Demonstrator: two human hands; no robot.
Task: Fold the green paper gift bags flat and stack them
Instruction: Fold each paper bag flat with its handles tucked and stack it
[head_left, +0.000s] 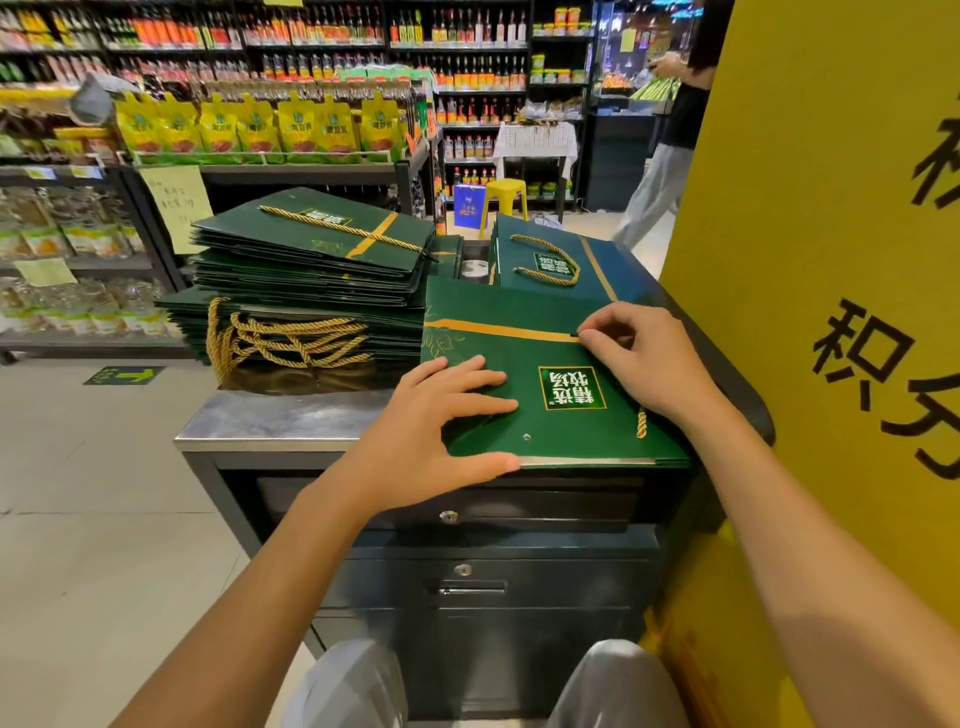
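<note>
Head view, shop aisle. Yellow panel (831, 260) fills 3 o'clock and walls in that side of the work spot. Dark cabinet (270, 421) with a steel top sits centre and serves as the folding bench; the seated person's knees are at 6 o'clock. Stack (311, 291) of flattened green bags is at 10 o'clock on the cabinet top, just beside the work spot, probably so a done bag needs only a short slide over. Gold handles hang off its near side, and the upper bags sit skewed. Current bag (498, 322) lies flat at centre-right of the top, logo face up, near edge toward the person. Waiting bag (540, 244) is at 12 o'clock behind it and looks not yet flattened, hard to tell. Left hand (436, 426) is spread, fingers straight, pressing the bag's 8 o'clock corner with the thumb on the near edge, likely pinning it against slipping. Right hand (644, 358) is curled, fingertips pinching the bag at the gold stripe on its 2 o'clock side, likely setting the crease. Rope handle (641, 422) pokes out under the right wrist. Fold looks nearly done, stacking not yet.
</note>
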